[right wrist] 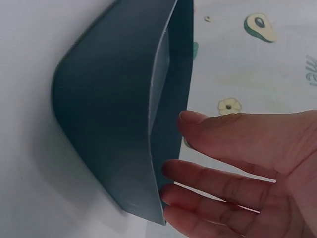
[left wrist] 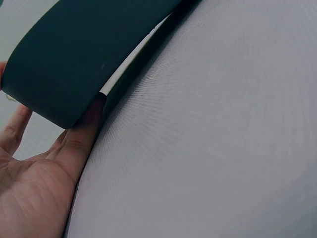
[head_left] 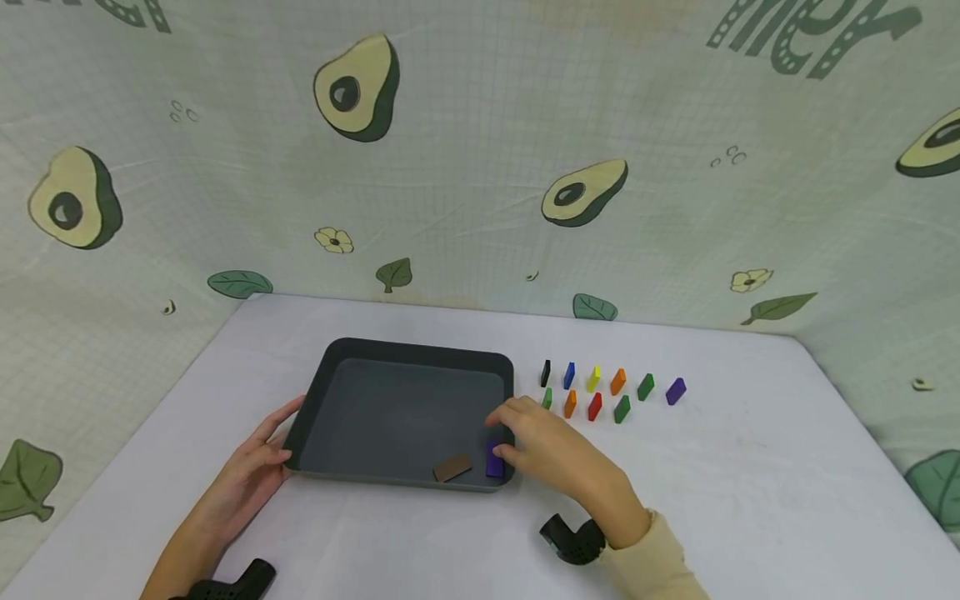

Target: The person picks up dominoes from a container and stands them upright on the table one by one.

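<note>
A dark grey tray stands on the white table. My left hand holds its near left corner; in the left wrist view, fingers of that hand reach under the tray, with a narrow gap above the cloth. Inside the near right corner lie a brown block and a purple block. Over the right rim hovers my right hand, its thumb close to the purple block. The right wrist view shows this hand with thumb and fingers apart and nothing between them.
Right of the tray, several small coloured blocks stand in two rows, among them a red block, a yellow block and a purple block. Behind the white table hangs an avocado-print cloth.
</note>
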`<state>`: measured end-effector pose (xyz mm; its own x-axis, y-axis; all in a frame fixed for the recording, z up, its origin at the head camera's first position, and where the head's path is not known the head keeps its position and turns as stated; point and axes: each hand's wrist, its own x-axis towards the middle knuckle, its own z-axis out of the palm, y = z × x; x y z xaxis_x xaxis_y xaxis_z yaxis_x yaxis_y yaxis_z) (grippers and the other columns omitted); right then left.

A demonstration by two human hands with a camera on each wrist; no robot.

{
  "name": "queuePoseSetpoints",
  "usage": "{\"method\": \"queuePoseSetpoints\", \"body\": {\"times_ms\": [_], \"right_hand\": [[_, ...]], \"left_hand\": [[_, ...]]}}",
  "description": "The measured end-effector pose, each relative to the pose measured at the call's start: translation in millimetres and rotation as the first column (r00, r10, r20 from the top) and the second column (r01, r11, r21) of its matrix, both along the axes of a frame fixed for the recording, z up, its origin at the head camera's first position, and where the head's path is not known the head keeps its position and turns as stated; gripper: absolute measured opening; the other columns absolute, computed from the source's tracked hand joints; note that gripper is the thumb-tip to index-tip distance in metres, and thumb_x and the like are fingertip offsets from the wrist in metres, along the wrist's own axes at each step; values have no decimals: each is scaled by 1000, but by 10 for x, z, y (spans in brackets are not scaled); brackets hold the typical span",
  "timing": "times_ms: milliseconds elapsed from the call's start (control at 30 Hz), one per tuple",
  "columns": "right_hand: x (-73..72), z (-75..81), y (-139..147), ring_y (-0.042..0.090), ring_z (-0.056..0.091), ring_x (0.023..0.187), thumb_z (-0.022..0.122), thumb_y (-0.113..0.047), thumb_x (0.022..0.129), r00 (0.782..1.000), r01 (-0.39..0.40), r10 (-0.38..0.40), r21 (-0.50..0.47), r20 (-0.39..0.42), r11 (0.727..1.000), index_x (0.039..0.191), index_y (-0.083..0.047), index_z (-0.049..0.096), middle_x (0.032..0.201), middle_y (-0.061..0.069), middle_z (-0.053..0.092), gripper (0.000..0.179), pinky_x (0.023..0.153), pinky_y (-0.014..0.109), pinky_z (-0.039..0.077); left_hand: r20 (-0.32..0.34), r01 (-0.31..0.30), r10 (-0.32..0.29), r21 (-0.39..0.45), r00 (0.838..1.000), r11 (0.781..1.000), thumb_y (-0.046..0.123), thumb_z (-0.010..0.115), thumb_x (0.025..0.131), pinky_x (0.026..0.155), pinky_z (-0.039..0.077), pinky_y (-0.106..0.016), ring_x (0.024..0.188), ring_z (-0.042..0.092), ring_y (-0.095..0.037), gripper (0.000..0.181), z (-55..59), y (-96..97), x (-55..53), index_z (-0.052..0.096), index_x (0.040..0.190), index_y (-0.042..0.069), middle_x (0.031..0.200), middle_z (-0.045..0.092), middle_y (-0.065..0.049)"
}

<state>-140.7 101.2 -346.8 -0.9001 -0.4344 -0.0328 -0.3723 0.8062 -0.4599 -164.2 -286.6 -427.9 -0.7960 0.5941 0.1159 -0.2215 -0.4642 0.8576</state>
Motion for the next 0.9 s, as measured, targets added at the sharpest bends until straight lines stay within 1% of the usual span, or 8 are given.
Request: {"method": "queuePoseSetpoints", "body": {"times_ms": [167, 367, 500, 667, 900], "right_hand": [[1, -43, -16, 20, 54, 108, 67, -16, 85, 999, -35, 35, 7, -18, 999, 112, -7, 62, 112, 4, 61, 29, 89, 36, 48], [2, -90, -36, 19, 55, 106, 67, -16, 85, 998, -43, 45, 34, -42, 998, 112, -8, 63, 111, 3, 62, 28, 88, 35, 48], [8, -96, -52, 19, 55, 105, 67, -16, 85, 997, -46, 49, 50, -55, 998, 111, -9, 63, 110, 3, 62, 28, 88, 35, 48], [11, -107, -71, 17, 54, 102, 68, -16, 84, 996, -48, 54, 73, -75, 996, 110, -9, 64, 108, 3, 63, 28, 87, 34, 48], [12, -143, -97, 16, 56, 101, 68, -15, 83, 990, -84, 93, 92, -104, 992, 109, -10, 64, 107, 1, 63, 27, 85, 31, 49]], "left_hand": [[-5, 7, -7, 15, 1000, 1000, -10, 18, 94, 100, 38, -21, 129, 43, -10, 62, -3, -1, -2, 12, 150, 15, 146, 39, 2], [-7, 2, -2, 9, 1000, 1000, -9, 18, 94, 100, 38, -21, 128, 43, -10, 62, -11, 1, 0, 11, 150, 16, 146, 39, 2], [-4, -9, 9, -5, 1000, 1000, -9, 19, 94, 100, 38, -21, 128, 44, -10, 62, -12, 3, 5, 12, 150, 16, 145, 40, 3], [-9, -5, 5, 0, 1000, 1000, -9, 19, 94, 100, 38, -21, 129, 43, -10, 62, -13, 6, 5, 11, 150, 15, 146, 38, 2], [-13, -6, 6, -4, 1000, 1000, -9, 19, 94, 100, 37, -21, 129, 43, -10, 62, -14, 4, 6, 11, 150, 15, 146, 38, 2]]}}
